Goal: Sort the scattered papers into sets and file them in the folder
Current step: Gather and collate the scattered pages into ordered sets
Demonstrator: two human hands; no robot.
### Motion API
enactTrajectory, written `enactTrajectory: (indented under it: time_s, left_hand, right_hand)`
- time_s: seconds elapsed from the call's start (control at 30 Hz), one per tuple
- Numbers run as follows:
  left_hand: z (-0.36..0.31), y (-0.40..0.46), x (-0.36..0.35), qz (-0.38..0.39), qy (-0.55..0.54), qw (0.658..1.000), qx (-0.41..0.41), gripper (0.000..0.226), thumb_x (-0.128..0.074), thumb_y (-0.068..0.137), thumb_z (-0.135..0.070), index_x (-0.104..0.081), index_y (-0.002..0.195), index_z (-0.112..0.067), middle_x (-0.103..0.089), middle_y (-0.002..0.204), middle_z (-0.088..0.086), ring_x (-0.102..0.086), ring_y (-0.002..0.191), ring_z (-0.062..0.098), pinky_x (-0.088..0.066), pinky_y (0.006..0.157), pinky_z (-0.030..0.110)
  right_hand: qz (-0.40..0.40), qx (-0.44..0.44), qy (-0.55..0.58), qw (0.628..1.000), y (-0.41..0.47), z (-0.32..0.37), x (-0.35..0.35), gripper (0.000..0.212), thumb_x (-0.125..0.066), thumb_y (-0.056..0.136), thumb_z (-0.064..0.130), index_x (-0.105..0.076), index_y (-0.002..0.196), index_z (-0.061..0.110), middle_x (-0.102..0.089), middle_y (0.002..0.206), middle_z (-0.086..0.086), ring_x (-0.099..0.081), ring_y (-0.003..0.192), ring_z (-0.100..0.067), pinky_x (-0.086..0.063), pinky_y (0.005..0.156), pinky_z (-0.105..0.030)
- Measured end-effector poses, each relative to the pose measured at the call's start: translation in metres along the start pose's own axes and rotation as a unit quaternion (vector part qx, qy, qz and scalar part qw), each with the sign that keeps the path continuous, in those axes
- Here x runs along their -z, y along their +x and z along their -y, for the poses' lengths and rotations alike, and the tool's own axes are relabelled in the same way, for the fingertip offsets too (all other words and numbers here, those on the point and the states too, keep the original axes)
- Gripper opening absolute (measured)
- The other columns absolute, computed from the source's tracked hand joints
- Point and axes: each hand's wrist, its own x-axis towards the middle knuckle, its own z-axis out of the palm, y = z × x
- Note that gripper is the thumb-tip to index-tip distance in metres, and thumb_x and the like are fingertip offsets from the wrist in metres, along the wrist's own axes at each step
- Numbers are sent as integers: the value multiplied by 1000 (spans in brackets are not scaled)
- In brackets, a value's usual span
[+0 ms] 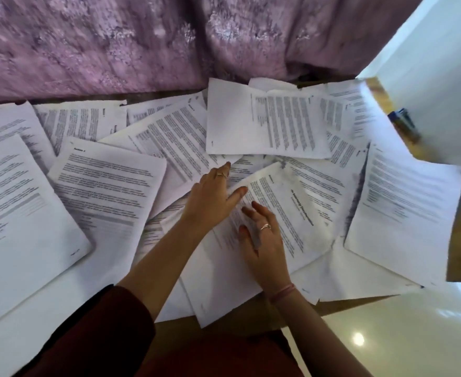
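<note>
Printed papers (pixel 109 180) lie scattered and overlapping across a wooden surface (pixel 460 240), which stands against a purple curtain (pixel 115 44). Left hand (pixel 213 197): open, fingers straight and spread, index tip reaching onto a sheet near the centre of the pile, thumb lying on the upper edge of a tilted page (pixel 278 213); a ring shows on one finger. Right hand (pixel 262 235): open, fingers extended and resting flat on the same tilted page, just beside the left thumb; a ring on one finger, a pink band (pixel 282 292) at the wrist. A dark red sleeve (pixel 101 322) covers the left arm. A dark blue object (pixel 403 121), blurred, lies at the surface's far right edge.
</note>
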Motion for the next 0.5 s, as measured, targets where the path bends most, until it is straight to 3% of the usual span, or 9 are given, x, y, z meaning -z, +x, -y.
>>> enactTrajectory:
  time_s: [0.13, 0.23, 0.33, 0.5]
  left_hand:
    - [-6, 19, -3, 49, -15, 998, 36, 65, -60, 89, -51, -44, 141, -15, -59, 125, 5, -56, 115, 26, -49, 94, 41]
    - [-8, 25, 3, 104, -59, 990, 68, 58, -63, 89, -47, -51, 137, -17, -65, 123, 4, -63, 104, 21, -48, 80, 28]
    - [-6, 22, 9, 139, -64, 986, 60, 40, -62, 92, -39, -62, 126, -17, -69, 116, 5, -62, 91, 16, -47, 73, 25]
    - [7, 11, 28, 150, -128, 977, 81, 18, -61, 94, -31, -70, 108, -22, -72, 98, -2, -67, 89, 13, -50, 77, 27]
  right_hand:
    - [9, -6, -3, 1000, -1, -8, -1, 38, -55, 97, 22, -52, 134, 20, -39, 147, 1, -38, 133, -15, -30, 107, -19]
    - [15, 10, 6, 1000, 0, -12, -2, 36, -56, 96, 20, -55, 132, 21, -42, 145, 2, -40, 131, -14, -34, 109, -26]
    - [16, 13, 37, 999, 3, -13, 1, 36, -56, 96, 21, -54, 132, 22, -42, 143, 5, -41, 128, -8, -37, 109, -26]
    - [-47, 32, 59, 997, 17, -12, 14, 33, -57, 94, 12, -58, 127, 15, -46, 137, 3, -45, 129, -12, -32, 108, -13]
